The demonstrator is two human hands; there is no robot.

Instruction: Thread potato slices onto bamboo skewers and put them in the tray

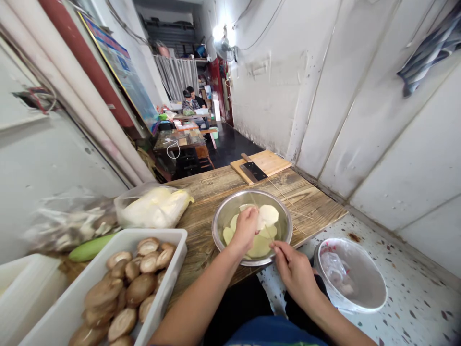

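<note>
Over a metal bowl (216, 226), my left hand (247, 228) is closed, pinching a pale round slice (268, 216) that looks like potato. My right hand (297, 271) is closed on the near end of a thin bamboo skewer (268, 232) at the bowl's right rim. The skewer slants up toward the slice; whether its tip pierces the slice I cannot tell. More potato slices (258, 247) lie in the bowl below my hands, apparently in water. Several loose skewers (284, 193) are on the wooden table right of the bowl.
A cleaver (253, 171) rests on a cutting board (275, 162) at the table's far end. At left stand a white tray of mushrooms (139, 287), a bagged pale vegetable (154, 206) and a green gourd (90, 248). A bucket (370, 283) is on the floor at right. Two people sit farther back.
</note>
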